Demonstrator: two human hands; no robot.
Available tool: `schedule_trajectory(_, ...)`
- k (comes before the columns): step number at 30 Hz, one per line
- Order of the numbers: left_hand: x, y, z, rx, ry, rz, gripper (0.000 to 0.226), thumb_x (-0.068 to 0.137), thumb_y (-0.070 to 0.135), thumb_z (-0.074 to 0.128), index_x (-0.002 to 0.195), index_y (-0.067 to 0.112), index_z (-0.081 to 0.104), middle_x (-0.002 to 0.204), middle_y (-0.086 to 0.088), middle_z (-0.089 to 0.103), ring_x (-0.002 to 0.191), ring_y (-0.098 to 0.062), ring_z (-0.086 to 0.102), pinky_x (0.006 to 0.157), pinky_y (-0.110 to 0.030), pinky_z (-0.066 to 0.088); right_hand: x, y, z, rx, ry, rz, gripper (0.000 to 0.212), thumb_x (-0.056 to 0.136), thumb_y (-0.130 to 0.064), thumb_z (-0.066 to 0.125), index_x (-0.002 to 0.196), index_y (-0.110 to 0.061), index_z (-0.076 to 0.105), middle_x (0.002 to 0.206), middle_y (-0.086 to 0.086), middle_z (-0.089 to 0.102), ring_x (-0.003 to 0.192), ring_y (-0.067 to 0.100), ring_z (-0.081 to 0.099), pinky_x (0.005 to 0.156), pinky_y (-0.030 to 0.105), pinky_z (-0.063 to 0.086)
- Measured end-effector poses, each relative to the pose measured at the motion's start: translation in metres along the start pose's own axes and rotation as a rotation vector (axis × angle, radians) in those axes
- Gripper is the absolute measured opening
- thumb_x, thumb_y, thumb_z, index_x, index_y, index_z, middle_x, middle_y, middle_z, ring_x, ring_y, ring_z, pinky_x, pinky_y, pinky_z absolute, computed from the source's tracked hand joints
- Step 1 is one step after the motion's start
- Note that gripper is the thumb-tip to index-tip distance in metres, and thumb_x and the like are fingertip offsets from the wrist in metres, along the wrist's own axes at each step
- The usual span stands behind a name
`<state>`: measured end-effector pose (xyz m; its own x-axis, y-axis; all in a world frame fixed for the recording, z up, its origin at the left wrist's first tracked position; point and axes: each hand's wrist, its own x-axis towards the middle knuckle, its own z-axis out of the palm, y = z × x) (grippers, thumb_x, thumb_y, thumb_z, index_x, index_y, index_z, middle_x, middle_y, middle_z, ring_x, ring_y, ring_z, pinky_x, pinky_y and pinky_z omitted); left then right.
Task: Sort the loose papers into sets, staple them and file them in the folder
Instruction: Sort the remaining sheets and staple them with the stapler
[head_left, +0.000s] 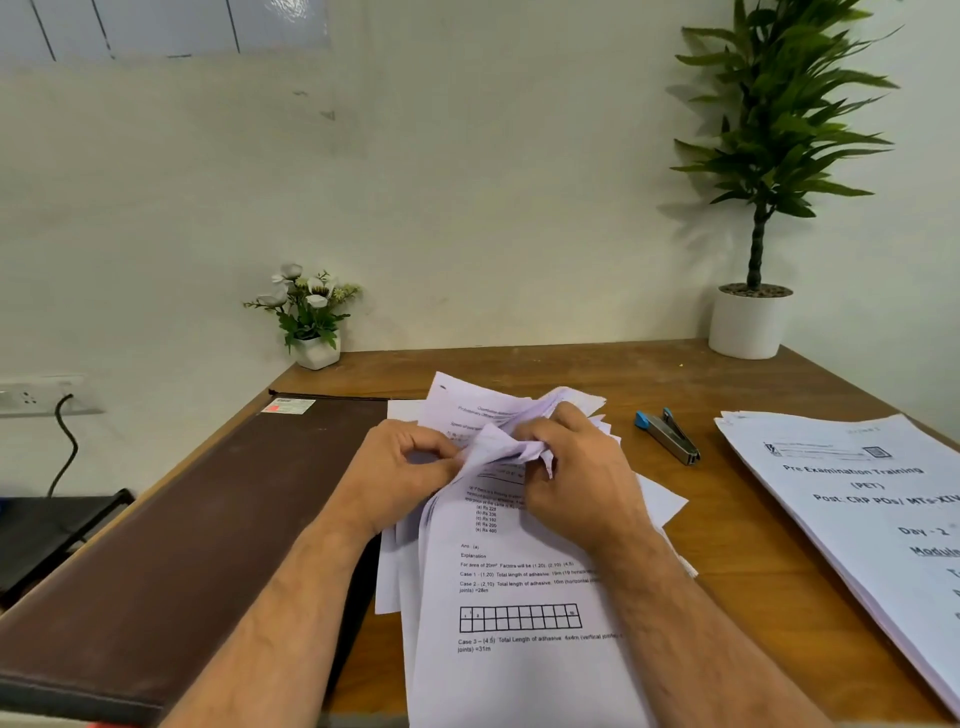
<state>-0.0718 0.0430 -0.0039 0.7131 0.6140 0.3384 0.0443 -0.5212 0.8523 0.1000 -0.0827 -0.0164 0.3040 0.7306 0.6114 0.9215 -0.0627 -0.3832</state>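
Hands mid-desk: left hand (402, 467) and right hand (566, 467) both pinch crumpled sheets of loose papers (519, 582) (messy pile). Folder (182, 519) at left edge, stapler (668, 435) toward right, stapled set (872, 519) at right edge.

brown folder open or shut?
Shut: the brown folder lies flat on the desk, cover down, no papers visible inside.

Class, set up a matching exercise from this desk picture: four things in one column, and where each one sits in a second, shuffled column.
Things:
1. stapler
2. brown folder
3. flower pot
4. Pre Examination Training stack

Places:
A. far left corner of the desk
B. right edge of the desk
C. left side, beside the loose papers
D. between the loose papers and the right stack

Pairs: 1-D, 2-C, 3-A, 4-B
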Motion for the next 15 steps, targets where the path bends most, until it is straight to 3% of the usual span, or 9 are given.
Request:
schedule_trajectory(2,-0.002,0.004,0.002,-0.193,0.01,0.033,0.029,0.076,0.027,0.076,0.054,0.009,0.071,0.054,-0.007,0.06,0.052,-0.014,0.053,0.06,-0.02,0.043,-0.001,0.0,0.0,-0.066,0.047,-0.05,0.017,0.078,-0.018,0.063,0.092,-0.02,0.071,0.093,-0.01,0.05,0.067,0.017,0.058,0.051,0.017,0.028)
schedule_trajectory(4,-0.002,0.003,-0.001,-0.292,0.086,0.037,0.052,0.076,0.042,0.072,0.042,0.008,0.053,0.044,-0.007,0.041,0.045,-0.017,0.035,0.054,-0.023,0.033,-0.002,0.0,-0.002,-0.037,0.069,-0.066,0.014,0.072,-0.019,0.066,0.085,-0.019,0.07,0.096,-0.01,0.048,0.064,0.016,0.056,0.051,0.013,0.026)
schedule_trajectory(6,-0.002,0.004,-0.003,-0.299,0.095,0.03,0.057,0.073,0.049,0.076,0.043,0.018,0.039,0.044,-0.001,0.028,0.044,-0.015,0.021,0.049,-0.026,0.022,-0.003,0.001,-0.004,0.021,0.069,-0.071,0.019,0.065,-0.017,0.073,0.083,-0.021,0.071,0.112,-0.004,0.05,0.066,0.016,0.056,0.052,0.013,0.028)
schedule_trajectory(8,-0.003,0.005,-0.002,-0.253,0.043,0.029,0.046,0.071,0.036,0.082,0.055,0.017,0.043,0.049,0.0,0.039,0.047,-0.012,0.033,0.05,-0.023,0.029,-0.003,0.001,-0.006,0.049,0.059,-0.089,0.023,0.059,-0.016,0.078,0.08,-0.023,0.072,0.13,-0.001,0.047,0.068,0.015,0.056,0.055,0.017,0.033)
schedule_trajectory(10,-0.001,0.007,0.003,-0.26,0.031,-0.051,0.027,0.08,0.009,0.08,0.088,0.014,0.055,0.072,-0.01,0.071,0.068,-0.022,0.065,0.064,-0.029,0.052,-0.003,0.001,-0.007,0.061,0.032,-0.098,0.024,0.058,-0.017,0.082,0.079,-0.024,0.073,0.142,-0.004,0.044,0.069,0.011,0.057,0.058,0.023,0.041)
schedule_trajectory(12,-0.001,0.008,0.004,-0.29,0.026,-0.126,0.053,0.086,-0.008,0.071,0.124,0.023,0.053,0.094,-0.023,0.076,0.089,-0.033,0.073,0.082,-0.042,0.058,-0.002,0.002,-0.006,0.069,0.02,-0.099,0.024,0.058,-0.016,0.083,0.078,-0.024,0.073,0.144,-0.007,0.046,0.073,0.011,0.06,0.06,0.024,0.046)
schedule_trajectory(13,-0.001,0.007,0.002,-0.282,0.03,-0.143,0.061,0.083,-0.009,0.073,0.129,0.027,0.056,0.096,-0.025,0.075,0.089,-0.031,0.073,0.084,-0.042,0.058,-0.002,0.002,-0.006,0.08,0.015,-0.098,0.022,0.06,-0.015,0.081,0.078,-0.024,0.073,0.14,-0.007,0.052,0.076,0.012,0.061,0.063,0.023,0.048)
schedule_trajectory(15,-0.002,0.012,0.002,-0.257,-0.005,-0.151,0.042,0.072,0.001,0.085,0.106,0.022,0.075,0.09,-0.019,0.076,0.08,-0.022,0.072,0.078,-0.036,0.057,-0.002,0.003,-0.004,0.124,-0.002,-0.114,0.017,0.063,-0.015,0.073,0.078,-0.023,0.072,0.112,-0.008,0.067,0.079,0.013,0.065,0.068,0.024,0.053)
